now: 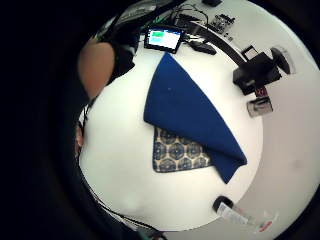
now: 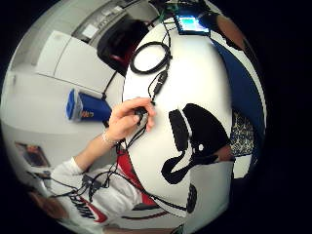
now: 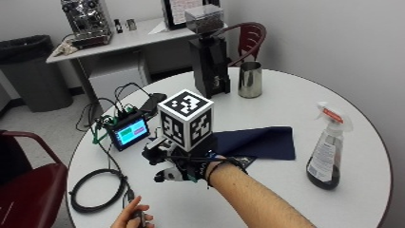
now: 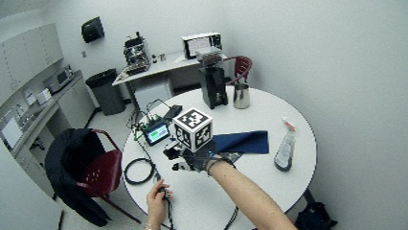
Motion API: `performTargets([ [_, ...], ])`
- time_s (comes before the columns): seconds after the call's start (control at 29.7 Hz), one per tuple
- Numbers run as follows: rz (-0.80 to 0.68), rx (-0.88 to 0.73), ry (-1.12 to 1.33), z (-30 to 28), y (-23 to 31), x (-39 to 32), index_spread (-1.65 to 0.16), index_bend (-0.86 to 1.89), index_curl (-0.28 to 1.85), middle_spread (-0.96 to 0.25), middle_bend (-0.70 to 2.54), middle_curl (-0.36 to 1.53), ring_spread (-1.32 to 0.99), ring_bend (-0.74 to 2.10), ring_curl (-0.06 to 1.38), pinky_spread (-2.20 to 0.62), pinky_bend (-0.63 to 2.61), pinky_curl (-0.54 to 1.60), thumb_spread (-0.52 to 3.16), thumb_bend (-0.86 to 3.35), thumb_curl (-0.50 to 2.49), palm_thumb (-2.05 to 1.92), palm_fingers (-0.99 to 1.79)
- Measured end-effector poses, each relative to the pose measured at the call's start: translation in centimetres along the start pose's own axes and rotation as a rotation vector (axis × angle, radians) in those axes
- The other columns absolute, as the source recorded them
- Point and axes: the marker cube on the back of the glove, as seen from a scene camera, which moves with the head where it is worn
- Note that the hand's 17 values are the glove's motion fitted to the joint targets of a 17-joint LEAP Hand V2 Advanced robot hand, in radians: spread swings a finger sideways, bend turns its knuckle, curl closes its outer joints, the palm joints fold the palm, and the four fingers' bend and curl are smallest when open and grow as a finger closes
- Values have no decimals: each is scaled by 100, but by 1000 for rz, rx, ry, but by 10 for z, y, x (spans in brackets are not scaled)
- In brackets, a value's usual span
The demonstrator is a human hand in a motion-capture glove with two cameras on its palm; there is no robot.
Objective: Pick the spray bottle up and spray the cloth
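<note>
Evidently the right hand hovered over the table beside the cloth, holding nothing though its fingers' set was unclear, well apart from the upright bottle, the pickup not yet begun.

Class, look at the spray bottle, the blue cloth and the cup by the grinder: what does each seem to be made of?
Spray bottle: clear, glossy plastic, probably; dark liquid shows through.
Blue cloth: matte woven fabric, folded, with a patterned underside in the palm view.
Cup: polished metal, likely steel, with reflections.

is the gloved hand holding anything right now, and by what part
Nothing. The gloved right hand hovers above the table beside the blue cloth; the spray bottle stands untouched near the table's edge.
</note>
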Motion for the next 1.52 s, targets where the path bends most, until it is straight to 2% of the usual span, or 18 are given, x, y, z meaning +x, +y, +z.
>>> performTargets([
  [0.2,-5,-9,-5,2,1,-2,-29,15,14,-6,33,17,-1,39,19,14,37,17,71,34,14,54,68],
  [0.37,-8,2,35,-5,9,-7,-34,14,17,-6,33,21,-1,37,22,17,37,21,90,33,17,57,64],
  [0.64,-37,80,43,-29,46,-12,-37,14,20,-7,31,26,0,34,24,20,37,25,105,29,21,59,60],
  [0.94,10,162,16,-38,99,1,-38,13,21,-7,30,29,0,33,26,21,36,28,113,23,24,61,59],
  [1.18,92,254,-21,-41,149,19,-39,14,23,-7,29,31,0,32,28,21,35,29,116,19,26,63,59],
  [1.52,285,482,-256,-49,198,80,-38,15,25,-6,27,33,1,32,29,21,32,30,117,13,28,64,63],
])
